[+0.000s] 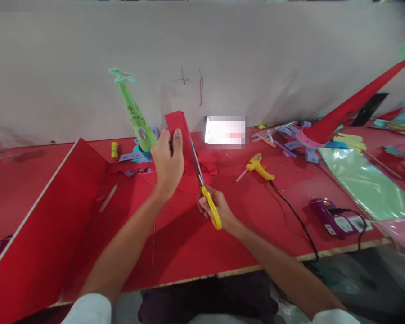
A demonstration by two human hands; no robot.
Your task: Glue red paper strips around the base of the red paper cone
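Observation:
My left hand (169, 159) pinches a folded piece of red paper (176, 120), held up above the table. In my right hand (219, 204) is a pair of scissors (211, 208) with yellow handles, its blades pointing up along the paper's right edge. Whether the blades are cutting in or only touching, I cannot tell. Behind my left hand stands a tall green paper cone (137, 119) with dark writing and a pale green star-shaped top. More red paper (209, 164) lies on the table behind the scissors.
A yellow glue gun (259, 167) lies to the right, its cord near a purple box-shaped device (334, 220). A phone (224, 131) leans on the wall. A red divider (50, 211) stands left, near a glue stick (114, 151). A red cone (354, 103) leans at right.

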